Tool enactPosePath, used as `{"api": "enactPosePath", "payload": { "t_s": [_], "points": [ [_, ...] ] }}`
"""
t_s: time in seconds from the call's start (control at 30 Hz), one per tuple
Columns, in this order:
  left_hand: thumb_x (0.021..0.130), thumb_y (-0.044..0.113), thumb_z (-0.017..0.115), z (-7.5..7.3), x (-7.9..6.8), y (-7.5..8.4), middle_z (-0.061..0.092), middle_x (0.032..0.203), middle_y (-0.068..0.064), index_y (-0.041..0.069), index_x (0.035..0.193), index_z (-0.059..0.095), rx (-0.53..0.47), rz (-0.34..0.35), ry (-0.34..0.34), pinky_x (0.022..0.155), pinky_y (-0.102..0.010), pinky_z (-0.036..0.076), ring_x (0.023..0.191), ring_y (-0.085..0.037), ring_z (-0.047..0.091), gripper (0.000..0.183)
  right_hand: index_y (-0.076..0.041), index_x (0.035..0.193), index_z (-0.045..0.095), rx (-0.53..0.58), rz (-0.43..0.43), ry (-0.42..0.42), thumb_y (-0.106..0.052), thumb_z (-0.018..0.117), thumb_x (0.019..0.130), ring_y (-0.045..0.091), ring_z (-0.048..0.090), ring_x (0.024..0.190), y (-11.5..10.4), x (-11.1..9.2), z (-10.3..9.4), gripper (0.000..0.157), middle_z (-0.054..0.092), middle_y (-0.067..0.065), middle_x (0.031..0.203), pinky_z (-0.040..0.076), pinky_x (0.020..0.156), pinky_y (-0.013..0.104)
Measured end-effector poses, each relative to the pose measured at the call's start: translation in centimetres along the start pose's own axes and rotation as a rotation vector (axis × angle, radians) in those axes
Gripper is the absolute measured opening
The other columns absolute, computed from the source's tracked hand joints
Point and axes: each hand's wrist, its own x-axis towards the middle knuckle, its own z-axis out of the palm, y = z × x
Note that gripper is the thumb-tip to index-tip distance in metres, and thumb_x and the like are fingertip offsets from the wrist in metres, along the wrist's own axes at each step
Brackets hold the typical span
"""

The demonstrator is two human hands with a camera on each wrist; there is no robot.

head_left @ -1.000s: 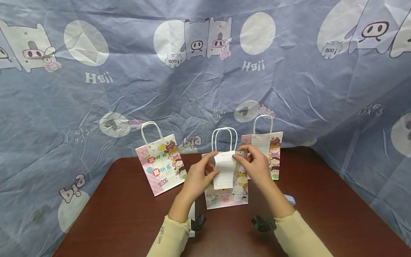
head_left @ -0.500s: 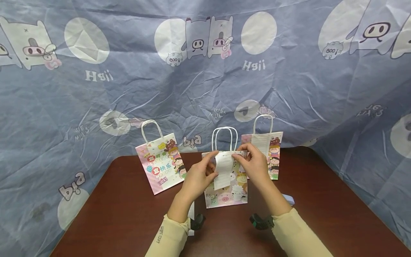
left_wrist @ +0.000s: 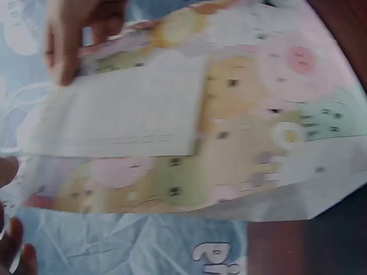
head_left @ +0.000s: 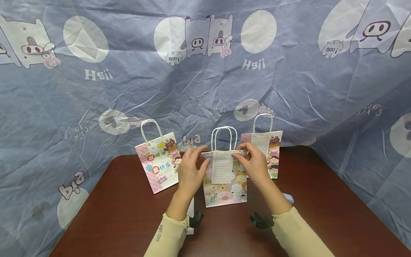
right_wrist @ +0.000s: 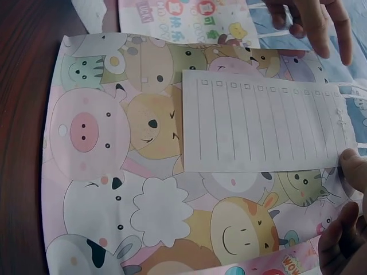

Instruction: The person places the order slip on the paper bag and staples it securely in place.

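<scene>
A small paper gift bag point(head_left: 225, 196) with cartoon animals and white handles stands in the middle. Against its front, near the top, lies a lined checklist sheet point(right_wrist: 261, 126) with little boxes. My right hand point(head_left: 255, 162) pinches the sheet's upper right corner to the bag's top edge, thumb in front. My left hand point(head_left: 190, 169) is beside the bag's upper left edge, thumb and fingers spread, with nothing between them. In the right wrist view, the left hand's fingers point(right_wrist: 315, 28) are apart from the sheet.
A pink-and-white gift bag point(head_left: 160, 160) leans at the left. Another gift bag point(head_left: 275, 153) with a lined sheet point(head_left: 260, 141) on it stands behind, to the right. A pale blue object point(head_left: 289, 198) shows beyond my right forearm. A white paper point(head_left: 191, 228) lies by my left wrist.
My left hand has let go of the sheet and moved left. The sheet, lifted and curled before, now lies flat on the bag. The right hand keeps its pinch.
</scene>
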Motion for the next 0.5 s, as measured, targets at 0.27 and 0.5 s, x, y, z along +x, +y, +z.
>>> {"api": "enactPosePath", "payload": {
  "t_s": [0.27,0.5],
  "points": [
    [0.084,0.005,0.078,1.9,-1.2,-0.4,0.046,0.14,-0.011,0.02,0.13,0.061,-0.199,-0.054,-0.118,0.102,-0.043,0.047,0.128,-0.027,0.048,0.052,-0.012,0.094,0.068,-0.039,-0.05,0.003,-0.021,0.085,0.079,0.007,0.044,0.058,0.0,0.0,0.0,0.024,0.059,0.003,0.077,0.038,0.053,0.021],
    [0.083,-0.006,0.074,3.1,-1.8,-0.3,0.059,0.122,-0.006,0.017,0.13,0.062,-0.263,-0.082,-0.078,0.091,-0.034,0.052,0.117,-0.022,0.059,0.054,-0.012,0.092,0.07,-0.028,-0.068,0.015,-0.021,0.085,0.078,0.006,0.043,0.058,-0.3,-0.2,0.2,0.023,0.062,0.002,0.08,0.038,0.053,0.02]
  ]
}}
